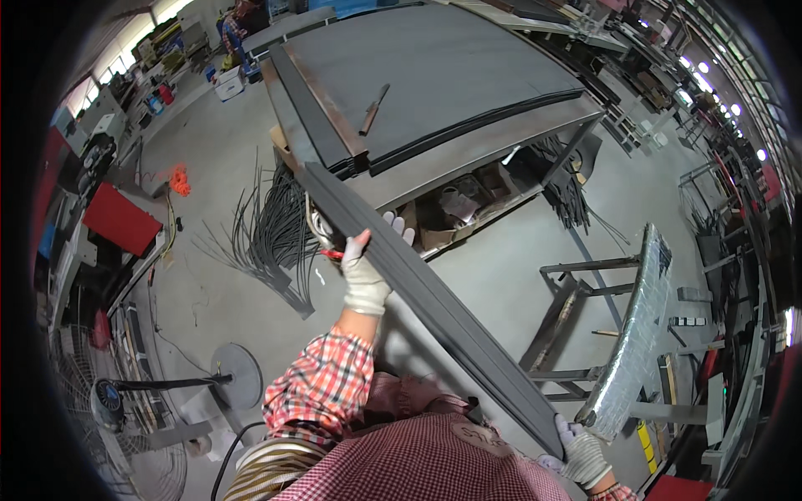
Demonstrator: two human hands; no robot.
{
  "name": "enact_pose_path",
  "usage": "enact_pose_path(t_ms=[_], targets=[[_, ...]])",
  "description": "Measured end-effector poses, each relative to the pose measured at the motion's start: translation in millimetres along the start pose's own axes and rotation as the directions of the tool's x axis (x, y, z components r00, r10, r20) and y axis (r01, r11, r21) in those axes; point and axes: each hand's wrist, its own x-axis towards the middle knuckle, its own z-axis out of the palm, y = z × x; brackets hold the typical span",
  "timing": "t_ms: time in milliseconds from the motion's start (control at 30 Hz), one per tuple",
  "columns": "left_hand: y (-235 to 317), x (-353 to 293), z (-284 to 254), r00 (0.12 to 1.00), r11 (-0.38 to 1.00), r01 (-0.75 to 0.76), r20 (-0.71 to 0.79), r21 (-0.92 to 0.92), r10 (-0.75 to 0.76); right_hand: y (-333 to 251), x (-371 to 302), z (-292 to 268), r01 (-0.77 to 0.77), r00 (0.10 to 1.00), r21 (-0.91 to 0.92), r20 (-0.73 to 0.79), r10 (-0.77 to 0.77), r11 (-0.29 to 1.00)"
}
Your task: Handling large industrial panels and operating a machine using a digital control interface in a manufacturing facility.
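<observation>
A long stack of dark grey flat strips [451, 313] slants across in front of me, from the table corner down to my lower right. My left hand [365, 275], in a white knitted glove with bare fingertips, is closed round its left edge near the far end. At the near end my right hand [585, 455], also gloved, grips the stack's end. Its far end meets the corner of the metal table [493, 146]. Dark grey sheets [443, 63] lie piled on that table, with a knife [375, 108] on top. More strips [311, 108] lie along the table's left side.
Loose dark strips [276, 221] hang and spread on the floor left of the table. At right stand a metal frame [589, 288] and a long film-wrapped bundle [631, 334]. A fan [109, 401] and its round base [236, 376] are at lower left, near a red box [123, 219].
</observation>
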Motion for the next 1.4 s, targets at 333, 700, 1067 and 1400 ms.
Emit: enact_pose_path(t_ms=[333,700,1067,1400], targets=[[-55,39,90,0.926,0.993,0.007,0.373,0.117,-0.051,52,-13,23,-0.037,0.832,-0.047,-0.555,0.005,0.998],[-69,252,197,0.863,0.960,0.017,0.480,0.278,-0.154,42,170,-121,0.023,0.612,0.057,-0.790,0.031,0.998],[-234,245,-26,0.821,0.801,0.569,-0.073,0.184,-0.567,45,378,-236,-0.154,0.908,-0.047,-0.401,0.123,0.987],[-254,251,27,0.848,0.827,0.529,-0.161,0.190,-0.505,84,389,-244,-0.024,0.907,-0.113,-0.421,-0.026,0.993]])
